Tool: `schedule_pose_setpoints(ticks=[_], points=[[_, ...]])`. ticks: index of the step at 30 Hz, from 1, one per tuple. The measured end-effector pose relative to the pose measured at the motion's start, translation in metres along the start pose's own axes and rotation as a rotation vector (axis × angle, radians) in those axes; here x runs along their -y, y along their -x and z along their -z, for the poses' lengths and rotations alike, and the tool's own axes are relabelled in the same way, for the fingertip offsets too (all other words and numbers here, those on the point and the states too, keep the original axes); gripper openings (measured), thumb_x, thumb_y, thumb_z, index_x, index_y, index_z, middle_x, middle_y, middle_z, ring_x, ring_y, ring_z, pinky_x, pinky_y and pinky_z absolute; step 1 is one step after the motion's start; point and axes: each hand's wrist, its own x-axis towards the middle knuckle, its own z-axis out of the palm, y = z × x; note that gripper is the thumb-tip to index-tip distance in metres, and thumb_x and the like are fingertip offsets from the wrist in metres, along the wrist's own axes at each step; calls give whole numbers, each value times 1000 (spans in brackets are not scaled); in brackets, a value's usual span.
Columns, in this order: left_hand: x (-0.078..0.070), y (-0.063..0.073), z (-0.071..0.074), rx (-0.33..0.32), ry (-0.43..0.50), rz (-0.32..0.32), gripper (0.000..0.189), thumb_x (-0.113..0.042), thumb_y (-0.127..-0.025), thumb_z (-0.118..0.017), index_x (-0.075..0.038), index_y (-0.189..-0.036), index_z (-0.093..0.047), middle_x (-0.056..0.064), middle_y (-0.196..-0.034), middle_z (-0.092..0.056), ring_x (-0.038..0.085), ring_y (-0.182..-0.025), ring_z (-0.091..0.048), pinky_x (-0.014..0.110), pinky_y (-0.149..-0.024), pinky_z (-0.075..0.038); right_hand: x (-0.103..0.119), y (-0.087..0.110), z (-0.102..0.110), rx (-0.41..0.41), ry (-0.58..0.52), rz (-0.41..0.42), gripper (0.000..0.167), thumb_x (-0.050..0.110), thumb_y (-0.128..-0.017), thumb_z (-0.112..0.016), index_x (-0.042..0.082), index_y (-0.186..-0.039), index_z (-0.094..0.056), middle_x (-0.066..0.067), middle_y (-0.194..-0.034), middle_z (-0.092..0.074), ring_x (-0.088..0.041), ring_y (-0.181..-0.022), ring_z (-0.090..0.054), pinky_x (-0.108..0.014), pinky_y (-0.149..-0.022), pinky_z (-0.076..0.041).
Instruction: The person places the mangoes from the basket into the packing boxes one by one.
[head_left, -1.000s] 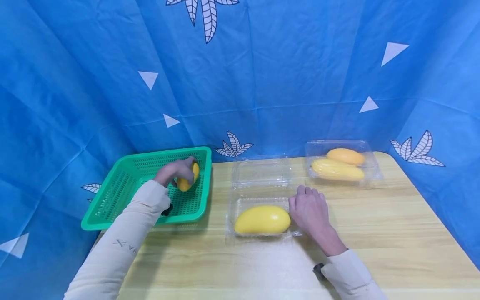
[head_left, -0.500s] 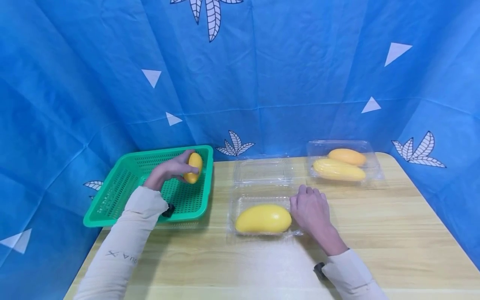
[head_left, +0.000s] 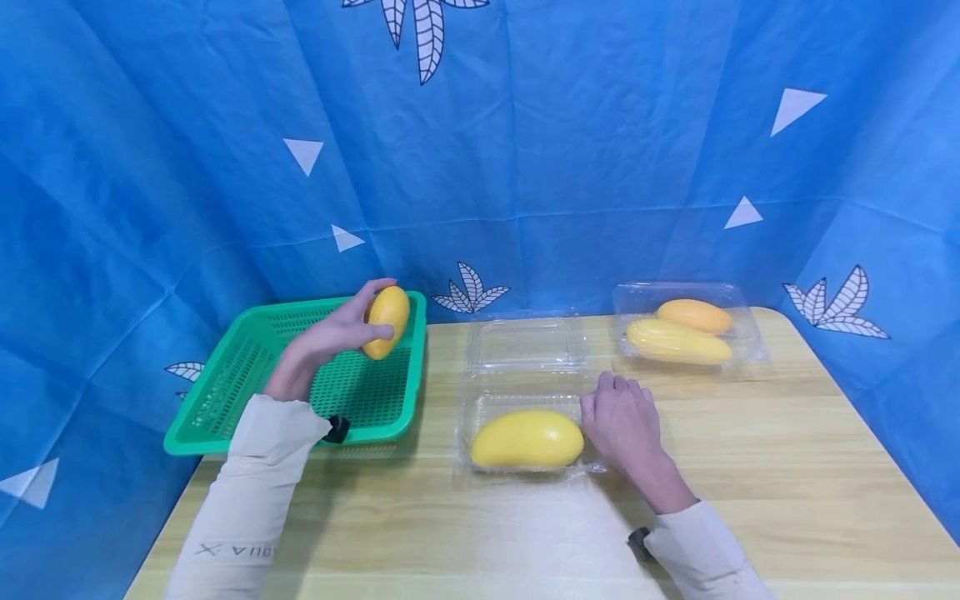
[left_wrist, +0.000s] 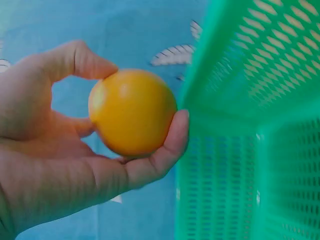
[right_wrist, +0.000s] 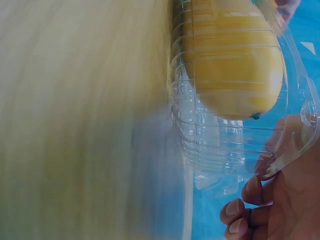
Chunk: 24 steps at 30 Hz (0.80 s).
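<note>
My left hand (head_left: 341, 329) grips a yellow-orange mango (head_left: 387, 322), held upright above the right part of the green basket (head_left: 415, 392). In the left wrist view the thumb and fingers curl round this mango (left_wrist: 134, 112), seen end-on. A clear plastic clamshell box (head_left: 480, 404) lies with its lid folded back, and a larger yellow mango (head_left: 527, 439) rests inside it. At the box's right side, my right hand (head_left: 621, 417) pinches the rim. The right wrist view shows the curled fingers (right_wrist: 252, 191) at the corner of the clear wall, beside the mango (right_wrist: 235, 65).
Another clear box (head_left: 738, 337), holding a yellow fruit (head_left: 677, 341) and an orange-yellow mango (head_left: 694, 315), stands at the back right. Beneath everything is a light wooden table (head_left: 780, 467). A blue patterned curtain (head_left: 585, 150) hangs behind and at both sides.
My left hand has lifted the mango up from inside the green basket to about the height of its back rim. The right hand stays at the box's rim.
</note>
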Motion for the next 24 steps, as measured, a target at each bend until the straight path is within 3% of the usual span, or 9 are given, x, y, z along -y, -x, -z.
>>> schedule_pose_setpoints(ticks=[8, 16, 20, 24], points=[[-32, 11, -27, -111, -73, -77, 80, -3, -90, -63, -17, -157, -22, 22, -130, -42, 39, -104, -51, 41, -75, -52, -2, 0, 0, -13, 1, -6, 24, 17, -101, -48, 7, -80, -47, -7, -69, -44, -26, -66, -43, -37, -63, -38], [-52, 21, -67, -260, -229, -235, 85, 0, -85, -69, -26, -158, -34, 17, -136, -45, 35, -107, -51, 45, -77, -54, -4, -1, 2, -16, 5, -4, 23, 17, -101, -48, 7, -80, -47, -6, -69, -44, -26, -67, -43, -37, -63, -39], [-54, 22, -84, -260, -198, -296, 85, -2, -87, -71, -30, -160, -36, 17, -131, -43, 34, -103, -51, 41, -74, -54, -3, 0, 2, -24, 10, 0, 23, 16, -101, -48, 7, -79, -47, -6, -68, -44, -26, -66, -43, -37, -63, -39], [-52, 21, -96, -223, -131, -361, 76, -7, -92, -72, -23, -159, -40, 16, -129, -50, 32, -101, -50, 40, -74, -50, -1, 1, 0, -15, 10, 7, 24, 16, -100, -48, 8, -78, -46, -6, -67, -43, -25, -65, -42, -37, -63, -39]])
